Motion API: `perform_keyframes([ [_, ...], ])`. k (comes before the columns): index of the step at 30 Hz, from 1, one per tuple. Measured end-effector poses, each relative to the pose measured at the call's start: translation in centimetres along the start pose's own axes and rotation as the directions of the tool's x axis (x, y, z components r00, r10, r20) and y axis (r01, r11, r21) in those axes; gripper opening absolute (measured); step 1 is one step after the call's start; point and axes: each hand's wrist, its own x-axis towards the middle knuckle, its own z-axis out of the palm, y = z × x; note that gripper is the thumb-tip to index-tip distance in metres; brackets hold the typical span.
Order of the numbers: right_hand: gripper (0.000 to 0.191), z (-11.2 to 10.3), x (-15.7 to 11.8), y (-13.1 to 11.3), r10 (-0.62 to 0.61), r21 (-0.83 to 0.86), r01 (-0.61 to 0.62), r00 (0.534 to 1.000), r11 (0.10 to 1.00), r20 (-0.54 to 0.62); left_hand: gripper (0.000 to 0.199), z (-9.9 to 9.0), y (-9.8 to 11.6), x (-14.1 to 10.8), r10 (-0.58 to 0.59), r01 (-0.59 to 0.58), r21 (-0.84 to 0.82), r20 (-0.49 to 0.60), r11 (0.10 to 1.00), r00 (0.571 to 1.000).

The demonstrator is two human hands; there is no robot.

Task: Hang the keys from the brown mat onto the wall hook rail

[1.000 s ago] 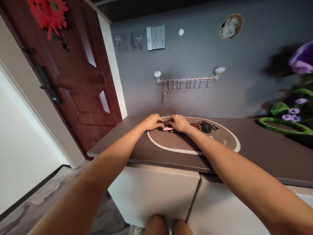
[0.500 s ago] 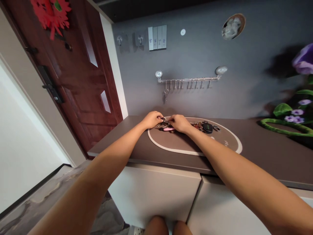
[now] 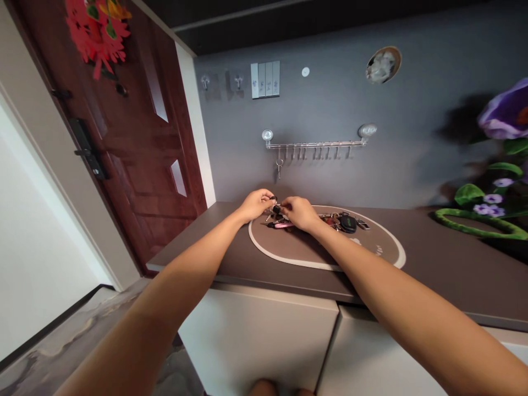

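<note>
My left hand (image 3: 254,205) pinches the left end of a small bunch of keys (image 3: 275,209) with a dark fob, held just above the mat. My right hand (image 3: 303,213) has its fingers closed on the right side of the same bunch. Under them on the oval brown mat (image 3: 297,250) lies a pink key holder (image 3: 282,225) with a dark tip. To the right of my right hand are a black round-cornered fob (image 3: 348,223) and more keys (image 3: 330,220), partly hidden by my wrist.
On the grey wall a clear hook rail (image 3: 317,146) carries one hanging key (image 3: 279,169) at its left. Purple flowers (image 3: 493,202) and a green fuzzy loop (image 3: 462,223) stand at the right of the counter. A red-brown door (image 3: 136,165) is on the left.
Both hands have lifted the key bunch slightly, and its dark fob now shows between my fingers. The view has tilted up a little.
</note>
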Motion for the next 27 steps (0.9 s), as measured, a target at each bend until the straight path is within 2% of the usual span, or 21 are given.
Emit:
perform_keyframes([
  [6, 0.020, -0.22, -0.13, -0.60, -0.070, 0.070, 0.079, 0.989, 0.994, -0.127, 0.015, 0.07, 0.10, 0.17, -0.028, 0.025, -0.196, -0.016, 0.980, 0.999],
  [10, 0.021, -0.09, -0.20, -0.79, -0.102, 0.112, 0.125, 0.976, 0.986, -0.193, 0.016, 0.03, 0.38, 0.15, -0.034, 0.025, -0.253, -0.032, 0.967, 0.999],
  [14, 0.018, 0.05, -0.21, -0.78, -0.107, 0.132, 0.136, 0.973, 0.982, -0.205, 0.020, -0.05, 0.23, 0.24, -0.033, 0.024, -0.280, -0.029, 0.960, 0.999],
  [24, 0.017, 0.03, 0.03, -0.33, -0.030, 0.202, 0.085, 0.965, 0.976, -0.259, 0.019, -0.08, 0.54, 0.05, -0.073, 0.061, -0.368, -0.019, 0.928, 0.997],
  [27, 0.018, -0.09, 0.06, -0.20, -0.005, 0.231, 0.073, 0.960, 0.970, -0.280, 0.018, -0.15, 0.48, 0.06, -0.074, 0.074, -0.407, 0.016, 0.910, 0.997],
])
